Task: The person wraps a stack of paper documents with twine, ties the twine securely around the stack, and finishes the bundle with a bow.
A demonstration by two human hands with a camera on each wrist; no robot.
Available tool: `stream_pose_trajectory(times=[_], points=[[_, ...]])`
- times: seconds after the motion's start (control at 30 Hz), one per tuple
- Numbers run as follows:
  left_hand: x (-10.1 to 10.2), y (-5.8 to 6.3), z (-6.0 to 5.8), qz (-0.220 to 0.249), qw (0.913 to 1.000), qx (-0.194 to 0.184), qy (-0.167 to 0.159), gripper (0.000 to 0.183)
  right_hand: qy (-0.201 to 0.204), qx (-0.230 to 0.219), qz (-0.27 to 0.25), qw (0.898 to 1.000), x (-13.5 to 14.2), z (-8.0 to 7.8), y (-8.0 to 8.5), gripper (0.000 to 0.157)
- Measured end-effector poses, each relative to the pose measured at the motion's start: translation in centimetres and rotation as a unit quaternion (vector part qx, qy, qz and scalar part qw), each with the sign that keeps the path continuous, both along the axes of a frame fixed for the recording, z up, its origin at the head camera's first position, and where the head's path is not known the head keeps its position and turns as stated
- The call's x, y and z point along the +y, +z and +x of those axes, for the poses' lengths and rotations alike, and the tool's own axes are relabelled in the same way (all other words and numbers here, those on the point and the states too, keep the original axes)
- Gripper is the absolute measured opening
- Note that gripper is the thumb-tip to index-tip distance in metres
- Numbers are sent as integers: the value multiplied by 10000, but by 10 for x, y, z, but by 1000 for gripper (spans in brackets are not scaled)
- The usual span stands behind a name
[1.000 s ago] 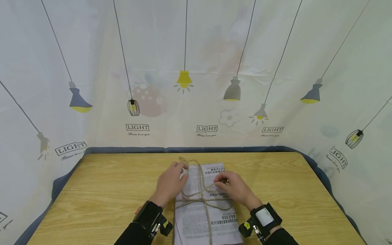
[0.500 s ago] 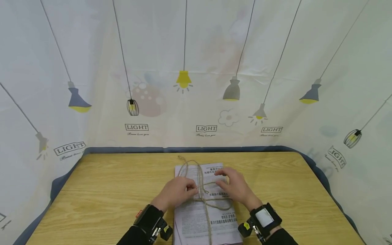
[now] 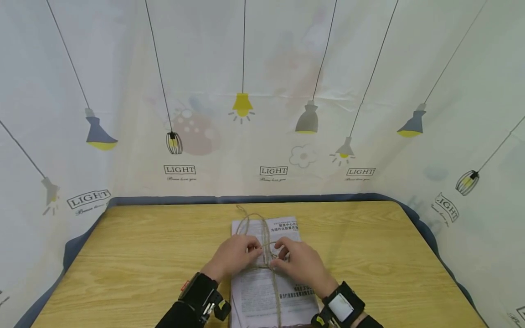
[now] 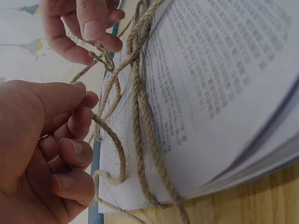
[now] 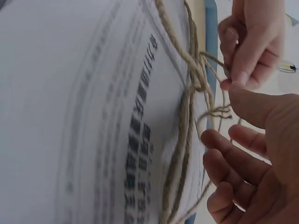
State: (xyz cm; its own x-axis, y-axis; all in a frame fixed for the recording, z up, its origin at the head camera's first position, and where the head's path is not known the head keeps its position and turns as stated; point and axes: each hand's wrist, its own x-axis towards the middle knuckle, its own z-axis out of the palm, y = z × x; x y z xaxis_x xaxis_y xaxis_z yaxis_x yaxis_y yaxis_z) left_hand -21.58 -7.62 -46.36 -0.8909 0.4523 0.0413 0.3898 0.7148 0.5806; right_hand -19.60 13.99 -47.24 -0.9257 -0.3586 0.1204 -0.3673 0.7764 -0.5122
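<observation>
A stack of printed newspaper sheets (image 3: 254,296) lies on the table, bound crosswise with jute twine (image 4: 145,100). Over the crossing, my left hand (image 3: 235,253) pinches a strand of the twine between thumb and forefinger; a length of it curves down from the pinch in the left wrist view. My right hand (image 3: 303,264) is close by on the right, its fingers bent loosely and apart around a short frayed twine end (image 5: 219,112). Its thumb overlaps the left fingertips in the right wrist view. A loose loop of twine stands at the far end of the stack.
The wooden table (image 3: 143,255) extends to both sides of the stack. Behind it hangs a pale cloth (image 3: 229,54) printed with lamps, with a dark blue band (image 3: 287,198) along the table's far edge. Both wrists carry black camera straps (image 3: 197,294).
My left hand has come from the stack's far left corner toward the crossing and now pinches twine. My right hand has let go of the strand it pinched and moved left and nearer.
</observation>
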Motion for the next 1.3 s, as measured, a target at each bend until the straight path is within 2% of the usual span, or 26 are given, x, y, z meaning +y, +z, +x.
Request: stream_pose_trajectory(times=[0.1, 0.17, 0.33, 0.5, 0.63, 0.8, 1.0, 1.07, 1.13, 1.3], points=[[1, -1, 0, -17, 10000, 61, 17, 12, -62, 78, 10, 9999, -6, 0, -3, 32], [2, -1, -1, -48, 9999, 86, 39, 12, -102, 244, -27, 9996, -10, 0, -5, 28], [4, -2, -1, -164, 9998, 78, 85, 12, -184, 603, -152, 9979, -12, 1, -8, 6], [5, -3, -2, -242, 9996, 61, 125, 12, -344, 614, -244, 9972, -6, 1, -7, 5], [5, -3, -1, -186, 9997, 54, 161, 14, -404, 542, -333, 9972, 2, 2, -5, 5], [0, -1, -2, 115, 9995, 56, 274, 19, -336, 467, -447, 9973, 14, 4, -1, 5], [-19, 2, -10, 485, 9929, 578, 920, 21, -236, 147, -727, 9970, 28, 5, 5, 7], [-27, 2, -14, 406, 9900, 714, 1142, 23, -226, 43, -734, 9970, 31, 6, 6, 7], [-34, 0, -17, 191, 9891, 808, 1212, 26, -228, -80, -748, 9969, 34, 6, 6, 6], [-45, -8, -22, -232, 9906, 797, 1088, 30, -42, -413, -912, 9950, 43, 9, 8, 14]])
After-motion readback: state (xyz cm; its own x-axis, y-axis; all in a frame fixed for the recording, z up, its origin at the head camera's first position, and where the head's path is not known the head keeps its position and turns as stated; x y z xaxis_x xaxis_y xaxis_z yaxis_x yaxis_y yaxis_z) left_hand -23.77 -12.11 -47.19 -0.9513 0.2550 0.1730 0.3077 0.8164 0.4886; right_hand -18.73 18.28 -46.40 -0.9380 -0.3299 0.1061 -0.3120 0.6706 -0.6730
